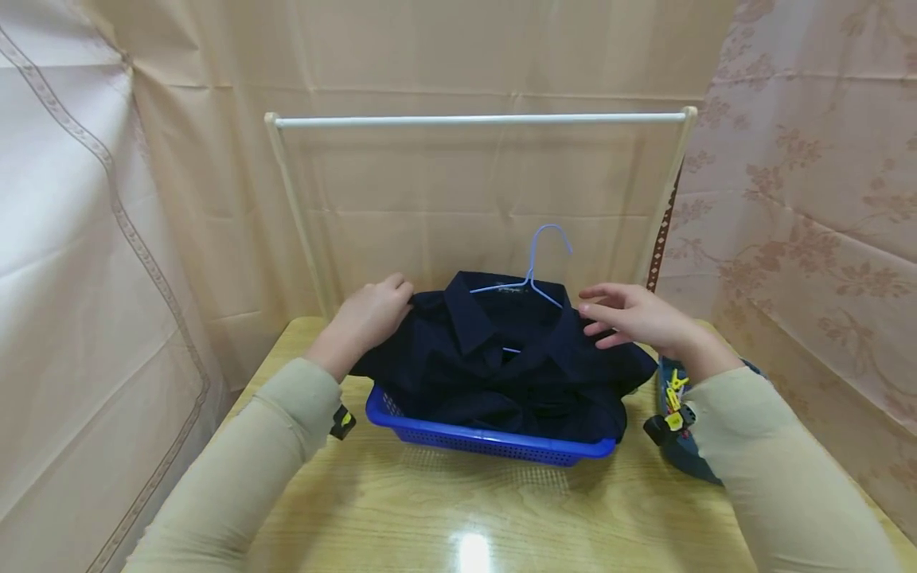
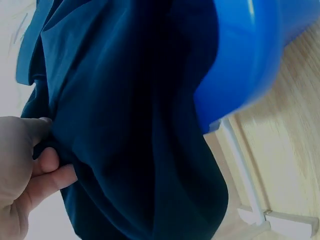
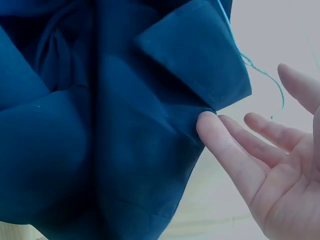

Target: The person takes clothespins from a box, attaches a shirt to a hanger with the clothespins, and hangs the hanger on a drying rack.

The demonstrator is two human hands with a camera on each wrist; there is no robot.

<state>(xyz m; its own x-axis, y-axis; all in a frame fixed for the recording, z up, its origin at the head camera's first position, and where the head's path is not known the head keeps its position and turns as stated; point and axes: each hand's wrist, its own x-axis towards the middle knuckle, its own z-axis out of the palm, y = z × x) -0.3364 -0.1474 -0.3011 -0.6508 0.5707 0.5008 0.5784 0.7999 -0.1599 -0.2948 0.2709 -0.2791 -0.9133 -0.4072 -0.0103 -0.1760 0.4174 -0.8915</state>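
Observation:
A dark navy collared shirt (image 1: 458,366) rests in a blue basket (image 1: 494,447), its collar facing up. Inside the neck sits a light blue wire hanger (image 1: 532,263), with its hook standing above the collar. My left hand (image 1: 371,313) pinches the shirt's shoulder on the left; in the left wrist view that hand (image 2: 27,172) has cloth between thumb and fingers. At the other shoulder is my right hand (image 1: 634,317), fingers loosely extended. In the right wrist view, one fingertip of this hand (image 3: 275,172) touches the cloth below the collar. The hanger's arms are mostly hidden inside the shirt.
Behind the basket stands a rack with a white horizontal bar (image 1: 480,121). To the right, partly behind my sleeve, a dark container (image 1: 691,461) holds yellow clothespins (image 1: 674,390) and other small items. Curtains (image 1: 458,56) surround the wooden table (image 1: 401,517).

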